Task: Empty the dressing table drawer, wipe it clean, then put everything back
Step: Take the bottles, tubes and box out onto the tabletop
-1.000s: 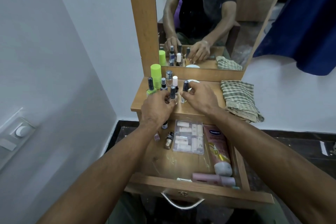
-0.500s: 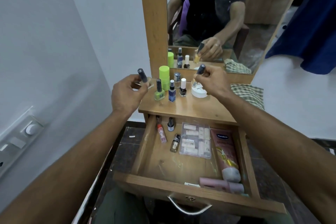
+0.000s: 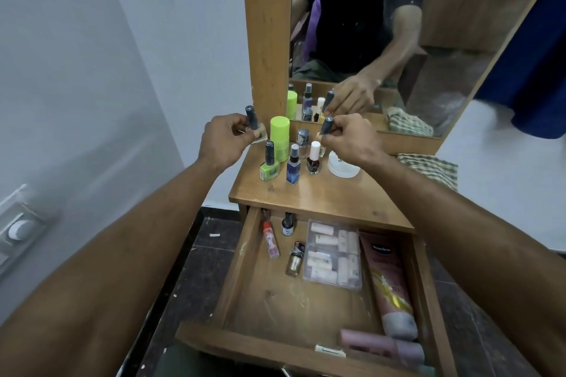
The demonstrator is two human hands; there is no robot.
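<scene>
Head view: left hand [image 3: 225, 139] and right hand [image 3: 349, 139] have each lifted a dark-capped bottle off the bench [image 3: 321, 202], pinching one apiece; drawer [image 3: 266, 312] stays open, half emptied, so emptying isn't finished.

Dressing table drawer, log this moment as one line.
stage: emptying | left hand: holds nail polish bottle | right hand: holds second bottle | drawer: open, items remain

Both hands, left [image 3: 223, 139] and right [image 3: 349, 139], each grip a dark-capped bottle.
</scene>
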